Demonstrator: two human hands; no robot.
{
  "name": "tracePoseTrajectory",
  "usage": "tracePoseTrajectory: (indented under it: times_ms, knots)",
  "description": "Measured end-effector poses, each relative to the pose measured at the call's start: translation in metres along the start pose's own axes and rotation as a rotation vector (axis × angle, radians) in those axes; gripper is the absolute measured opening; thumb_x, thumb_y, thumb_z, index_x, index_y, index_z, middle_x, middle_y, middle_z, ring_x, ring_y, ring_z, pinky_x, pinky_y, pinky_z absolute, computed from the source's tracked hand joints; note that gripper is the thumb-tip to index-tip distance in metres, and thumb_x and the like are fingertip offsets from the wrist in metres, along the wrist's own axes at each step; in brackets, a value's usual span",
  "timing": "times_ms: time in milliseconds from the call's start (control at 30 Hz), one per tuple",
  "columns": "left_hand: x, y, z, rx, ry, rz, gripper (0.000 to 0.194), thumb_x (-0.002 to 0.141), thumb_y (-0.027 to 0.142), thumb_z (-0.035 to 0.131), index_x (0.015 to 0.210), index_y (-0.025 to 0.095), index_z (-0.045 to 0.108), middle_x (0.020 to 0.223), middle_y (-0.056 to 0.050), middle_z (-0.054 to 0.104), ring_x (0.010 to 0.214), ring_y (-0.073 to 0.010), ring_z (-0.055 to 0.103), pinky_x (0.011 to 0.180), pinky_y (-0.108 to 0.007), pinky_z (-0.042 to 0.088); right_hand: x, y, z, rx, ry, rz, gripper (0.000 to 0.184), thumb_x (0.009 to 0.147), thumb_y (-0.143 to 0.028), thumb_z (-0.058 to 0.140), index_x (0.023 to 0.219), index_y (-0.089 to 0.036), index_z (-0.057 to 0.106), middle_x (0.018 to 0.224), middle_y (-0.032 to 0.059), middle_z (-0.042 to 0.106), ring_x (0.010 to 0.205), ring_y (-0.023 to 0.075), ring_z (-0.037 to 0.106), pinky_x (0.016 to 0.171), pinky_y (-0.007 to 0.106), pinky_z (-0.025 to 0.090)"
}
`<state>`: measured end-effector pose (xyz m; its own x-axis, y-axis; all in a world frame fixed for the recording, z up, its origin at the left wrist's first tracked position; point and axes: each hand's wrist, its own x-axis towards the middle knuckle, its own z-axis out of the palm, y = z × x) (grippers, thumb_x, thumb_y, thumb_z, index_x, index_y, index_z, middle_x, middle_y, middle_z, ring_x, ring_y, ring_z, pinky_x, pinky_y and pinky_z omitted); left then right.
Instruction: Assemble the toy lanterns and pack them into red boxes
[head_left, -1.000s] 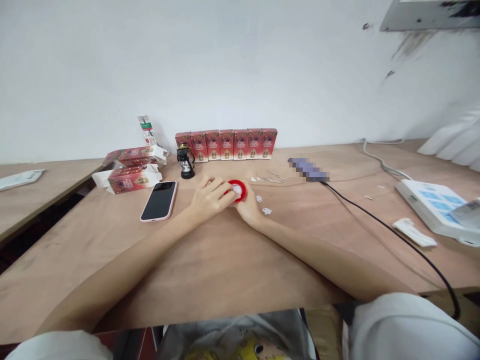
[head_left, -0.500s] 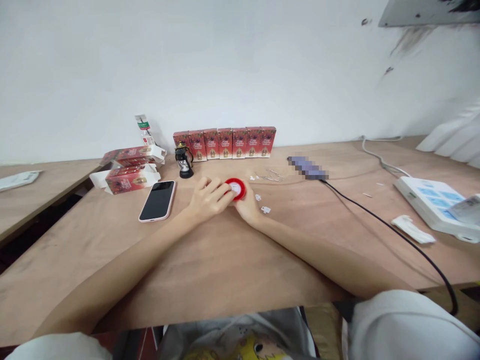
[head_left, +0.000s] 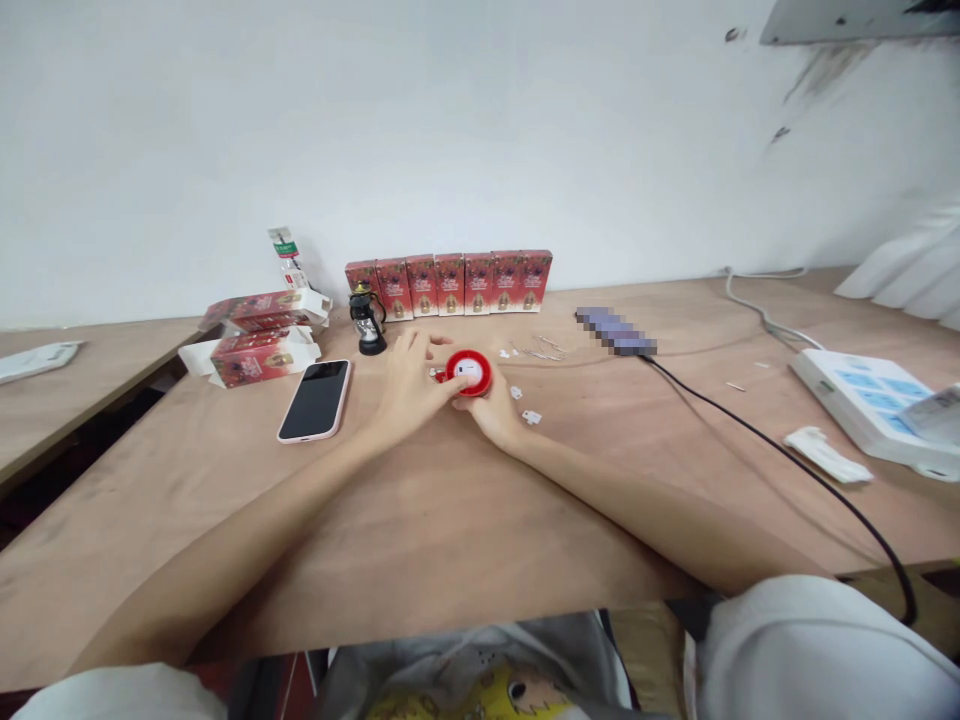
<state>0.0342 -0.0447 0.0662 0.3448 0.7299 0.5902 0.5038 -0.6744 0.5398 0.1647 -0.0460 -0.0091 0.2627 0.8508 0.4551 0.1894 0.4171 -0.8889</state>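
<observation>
A small red lantern (head_left: 448, 376) is turned with its round underside toward me, showing a white disc with a small dark slot or switch inside the red rim. My right hand (head_left: 491, 410) is closed around its right side and holds it just over the table. My left hand (head_left: 411, 385) lies open at its left, fingers spread forward, with the thumb touching the white disc. A black lantern (head_left: 367, 325) of similar size stands upright beyond my left hand. White cut-out tabs (head_left: 531, 417) lie by my right wrist.
Several red printed boxes (head_left: 450, 285) stand in a row against the wall. Opened red boxes (head_left: 255, 358) and a phone (head_left: 315, 402) lie left. Thin metal pieces (head_left: 546, 348), a blurred-out device (head_left: 615, 332) with a black cable (head_left: 757, 445), and a white power strip (head_left: 862, 400) are right.
My left fingers have lifted off the red lantern's underside and spread out to the left. Its white disc now shows more fully. My right hand has hardly moved.
</observation>
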Motion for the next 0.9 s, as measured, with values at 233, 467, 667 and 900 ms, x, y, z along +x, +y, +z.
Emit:
tracePoseTrajectory:
  times_ms: [233,467,667,900]
  knots:
    - [0.007,-0.002,0.004,-0.602,-0.252,-0.473,0.034,0.047,0.025,0.081,0.074,0.015,0.061,0.079,-0.003,0.065,0.077,-0.0172,0.06,0.075,-0.033,0.047,-0.003,-0.002,0.0,0.004,-0.008,-0.034,0.035,0.059,-0.02,0.067,0.092,-0.022,0.055,0.093,0.0014,0.065,0.086,0.0197,0.06,0.079,0.036,0.049]
    - [-0.006,-0.01,0.024,-0.648,-0.071,-0.45,0.032,0.054,0.021,0.078,0.081,0.015,0.063,0.085,-0.003,0.065,0.083,-0.0161,0.058,0.084,-0.032,0.046,0.0,-0.002,0.0,0.022,0.022,-0.035,0.033,0.057,-0.02,0.064,0.089,-0.023,0.055,0.093,0.0018,0.065,0.085,0.0196,0.059,0.079,0.036,0.049]
    - [-0.02,-0.022,0.042,-0.413,0.024,-0.308,0.02,0.079,0.029,0.06,0.098,0.021,0.063,0.106,-0.004,0.059,0.111,-0.02,0.05,0.106,-0.038,0.031,0.002,0.002,0.001,0.032,0.032,-0.1,0.028,0.063,-0.023,0.059,0.09,-0.022,0.055,0.093,0.0028,0.064,0.087,0.0197,0.058,0.083,0.036,0.048]
    - [-0.029,-0.018,0.041,-0.8,-0.142,-0.433,0.04,0.08,0.034,0.056,0.119,0.027,0.051,0.133,-0.005,0.048,0.114,-0.0241,0.053,0.087,-0.041,0.052,0.0,0.004,-0.002,-0.058,0.021,-0.161,0.045,0.064,-0.012,0.054,0.107,-0.024,0.055,0.111,0.0059,0.058,0.106,0.0217,0.053,0.098,0.042,0.042]
